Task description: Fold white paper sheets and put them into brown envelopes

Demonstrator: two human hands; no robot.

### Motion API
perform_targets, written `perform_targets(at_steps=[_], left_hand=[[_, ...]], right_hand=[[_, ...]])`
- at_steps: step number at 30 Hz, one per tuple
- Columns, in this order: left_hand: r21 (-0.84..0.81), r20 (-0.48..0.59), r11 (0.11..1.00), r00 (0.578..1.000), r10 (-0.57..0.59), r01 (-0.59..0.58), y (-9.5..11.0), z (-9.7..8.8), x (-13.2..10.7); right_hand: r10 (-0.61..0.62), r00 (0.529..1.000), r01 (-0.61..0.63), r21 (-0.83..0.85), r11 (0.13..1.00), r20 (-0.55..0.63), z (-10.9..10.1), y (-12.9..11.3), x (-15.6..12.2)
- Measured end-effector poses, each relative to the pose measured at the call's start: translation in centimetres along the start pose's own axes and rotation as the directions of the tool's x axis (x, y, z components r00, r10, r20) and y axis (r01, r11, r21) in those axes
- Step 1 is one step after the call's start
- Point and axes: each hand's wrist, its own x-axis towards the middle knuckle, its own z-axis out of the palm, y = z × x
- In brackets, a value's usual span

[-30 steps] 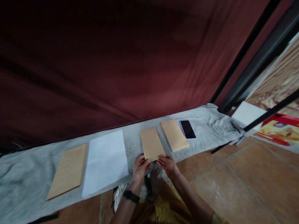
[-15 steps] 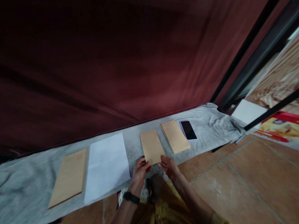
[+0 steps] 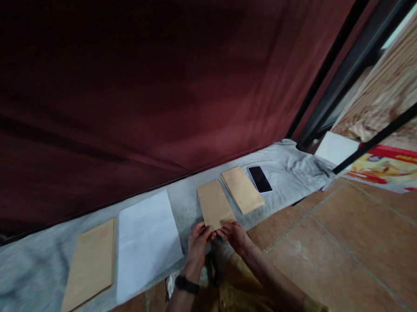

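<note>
A small brown envelope (image 3: 214, 204) lies on a grey cloth (image 3: 29, 272) spread along the floor. My left hand (image 3: 198, 242) pinches its near left corner and my right hand (image 3: 235, 233) pinches its near right corner, fingers curled on the edge. A second small brown envelope (image 3: 242, 189) lies just right of it, with a black phone (image 3: 260, 179) beside that. To the left rest a white sheet (image 3: 146, 237) and a large brown envelope (image 3: 90, 265).
A dark red curtain (image 3: 138, 94) hangs behind the cloth. Brown floor tiles (image 3: 339, 247) stretch to the right. A black metal frame (image 3: 346, 55), a white sheet (image 3: 336, 148) and a red and yellow printed poster (image 3: 391, 167) stand at far right.
Both hands stay on the near edge of the small envelope, drawing a little closer together. The view has shifted slightly, so the items sit a bit lower and left.
</note>
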Motion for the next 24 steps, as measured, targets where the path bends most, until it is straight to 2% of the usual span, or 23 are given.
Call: perform_targets(at_steps=[5,9,14,17,19,20,22,24], left_hand=[[0.013,0.071,0.999,0.996,-0.047,0.047,0.9,1.2,0.1],[0.031,0.098,0.998,0.994,-0.054,0.052,1.0,2.4,0.7],[0.073,0.079,0.996,0.995,-0.053,0.048,0.4,2.7,0.9],[0.057,0.037,0.996,0.997,-0.073,0.071,0.4,2.4,0.8],[0.019,-0.012,0.996,0.996,-0.086,0.087,0.9,2.4,0.4],[0.004,-0.028,0.996,0.995,-0.093,0.093,1.3,2.5,0.2],[-0.037,-0.023,0.994,0.994,-0.104,0.103,2.2,2.8,-0.5],[-0.094,0.025,0.99,0.995,-0.099,0.101,3.0,3.2,-1.1]], right_hand=[[-0.114,0.993,0.114,-0.15,0.982,0.007,0.0,-2.2,0.4],[-0.179,0.981,0.16,-0.211,0.964,-0.075,-0.2,-3.9,0.6],[-0.21,0.975,0.179,-0.295,0.938,-0.076,-0.8,-3.8,1.0],[-0.317,0.946,0.271,-0.38,0.885,-0.064,-0.6,-3.6,1.0],[-0.432,0.902,0.383,-0.501,0.776,0.019,-0.3,-3.6,0.6],[-0.483,0.87,0.446,-0.571,0.689,0.097,-0.1,-3.6,0.3],[-0.542,0.79,0.561,-0.695,0.45,0.287,0.2,-3.5,-0.3],[-0.52,0.72,0.61,-0.776,0.159,0.459,0.4,-3.1,-0.9]])
